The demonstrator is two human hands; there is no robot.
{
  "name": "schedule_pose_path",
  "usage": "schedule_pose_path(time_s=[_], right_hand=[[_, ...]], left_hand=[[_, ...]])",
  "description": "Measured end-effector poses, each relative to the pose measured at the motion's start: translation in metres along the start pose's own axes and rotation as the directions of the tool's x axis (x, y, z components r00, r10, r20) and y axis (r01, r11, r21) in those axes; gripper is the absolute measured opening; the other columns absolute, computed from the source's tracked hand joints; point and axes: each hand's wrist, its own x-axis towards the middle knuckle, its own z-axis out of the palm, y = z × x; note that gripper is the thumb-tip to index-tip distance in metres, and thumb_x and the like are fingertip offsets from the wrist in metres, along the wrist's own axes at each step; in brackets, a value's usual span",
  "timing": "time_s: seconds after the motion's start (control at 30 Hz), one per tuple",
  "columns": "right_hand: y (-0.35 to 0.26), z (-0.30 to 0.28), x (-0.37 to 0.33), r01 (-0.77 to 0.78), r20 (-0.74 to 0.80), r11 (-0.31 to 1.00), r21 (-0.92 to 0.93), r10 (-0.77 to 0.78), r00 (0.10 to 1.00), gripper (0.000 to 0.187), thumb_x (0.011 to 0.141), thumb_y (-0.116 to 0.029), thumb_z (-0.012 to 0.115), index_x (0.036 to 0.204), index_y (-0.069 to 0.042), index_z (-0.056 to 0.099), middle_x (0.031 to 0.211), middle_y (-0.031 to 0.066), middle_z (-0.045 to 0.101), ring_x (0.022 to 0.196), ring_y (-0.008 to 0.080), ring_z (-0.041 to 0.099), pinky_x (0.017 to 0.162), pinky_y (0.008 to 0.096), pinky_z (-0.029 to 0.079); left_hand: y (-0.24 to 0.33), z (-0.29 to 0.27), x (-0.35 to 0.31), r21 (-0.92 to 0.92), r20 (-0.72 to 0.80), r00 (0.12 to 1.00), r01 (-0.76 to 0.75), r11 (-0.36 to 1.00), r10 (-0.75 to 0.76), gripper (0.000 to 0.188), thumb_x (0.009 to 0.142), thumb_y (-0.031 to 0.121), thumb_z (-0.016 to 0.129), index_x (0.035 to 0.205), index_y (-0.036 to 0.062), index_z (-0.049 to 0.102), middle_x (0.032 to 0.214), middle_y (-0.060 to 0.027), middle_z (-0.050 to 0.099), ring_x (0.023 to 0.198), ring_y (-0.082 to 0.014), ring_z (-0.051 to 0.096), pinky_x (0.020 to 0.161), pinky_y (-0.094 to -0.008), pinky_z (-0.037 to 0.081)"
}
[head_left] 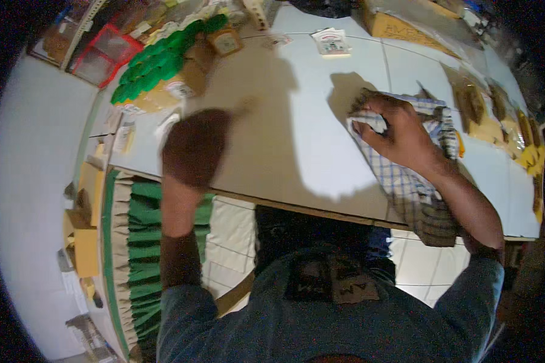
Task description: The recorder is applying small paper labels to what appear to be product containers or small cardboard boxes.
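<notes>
At a white table [333, 160], the right hand [375, 124] grips a checked cloth [390, 172]

Nearest, the blue-and-white cloth droops over the table's front edge at right; a green pleated curtain [144, 212] hangs at left. Higher on the tabletop, the right thumb and fingers are clamped on a bunched fold of the cloth. The left hand [197, 148] is a dark blur over the table's left part; whether its fingers are apart or together cannot be told. Farther off stand green-lidded containers [157, 66], left, and small printed cards [332, 45], centre.

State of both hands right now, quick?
Left hand: motion-blurred; open or closed cannot be told.
Right hand: curled closed, holding a blue-and-white checked fabric cloth.
</notes>
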Motion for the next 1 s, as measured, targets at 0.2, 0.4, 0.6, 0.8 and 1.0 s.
schedule_pose_path(time_s=[0.2, 0.4, 0.6, 0.8, 1.0], right_hand=[[-0.001, -0.015, 0.019, -0.257, -0.086, 0.878, 0.404, 0.316, 0.945, 0.018, 0.086, -0.015, 0.066, 0.099, -0.001, 0.066, 0.08, 0.0093, 0.07, 0.075, 0.0119, 0.062, 0.072, 0.0283, 0.051], [-0.038, 0.022, 0.026, 0.11, 0.051, 0.981, 0.159, -0.119, 0.992, 0.032, 0.078, -0.018, 0.071, 0.106, -0.004, 0.064, 0.099, 0.0185, 0.064, 0.098, 0.0394, 0.062, 0.084, 0.0452, 0.051], [-0.029, 0.051, 0.059, 0.318, 0.168, 0.948, -0.018, -0.31, 0.936, 0.034, 0.076, -0.018, 0.069, 0.107, -0.004, 0.064, 0.099, 0.0186, 0.062, 0.1, 0.0357, 0.059, 0.093, 0.0446, 0.047], [-0.038, 0.046, 0.047, 0.338, 0.167, 0.935, -0.108, -0.318, 0.933, 0.042, 0.074, -0.022, 0.072, 0.111, -0.004, 0.063, 0.108, 0.0178, 0.062, 0.106, 0.035, 0.059, 0.1, 0.0432, 0.045], [-0.035, 0.02, 0.014, 0.195, 0.337, 0.974, -0.114, -0.147, 0.93, 0.042, 0.077, -0.018, 0.077, 0.116, -0.007, 0.064, 0.118, 0.0214, 0.062, 0.108, 0.0378, 0.061, 0.092, 0.0424, 0.053]], left_hand=[[0.081, 0.051, -0.006, -0.526, 0.097, 0.983, -0.082, 0.846, 0.155, 0.021, 0.09, 0.02, 0.059, 0.102, 0.0054, 0.068, 0.103, -0.0142, 0.067, 0.096, -0.0331, 0.063, 0.086, -0.043, 0.05], [0.077, 0.052, -0.007, -0.557, 0.16, 0.969, -0.068, 0.828, 0.187, 0.025, 0.089, 0.016, 0.058, 0.111, 0.0084, 0.066, 0.116, -0.0052, 0.066, 0.116, -0.021, 0.057, 0.101, -0.038, 0.042], [0.073, 0.053, -0.013, -0.618, 0.16, 0.965, -0.067, 0.784, 0.209, 0.031, 0.089, 0.013, 0.056, 0.118, 0.0107, 0.065, 0.124, -0.0028, 0.064, 0.124, -0.0199, 0.053, 0.107, -0.0411, 0.037], [0.059, 0.058, -0.012, -0.621, 0.119, 0.958, -0.133, 0.773, 0.26, 0.034, 0.088, 0.01, 0.054, 0.12, 0.0105, 0.063, 0.125, -0.002, 0.064, 0.125, -0.0205, 0.052, 0.112, -0.0432, 0.033], [0.048, 0.059, -0.008, -0.769, 0.095, 0.959, -0.101, 0.631, 0.268, 0.033, 0.088, 0.008, 0.052, 0.119, 0.0117, 0.062, 0.118, -0.0075, 0.066, 0.113, -0.0263, 0.06, 0.105, -0.0423, 0.039]])
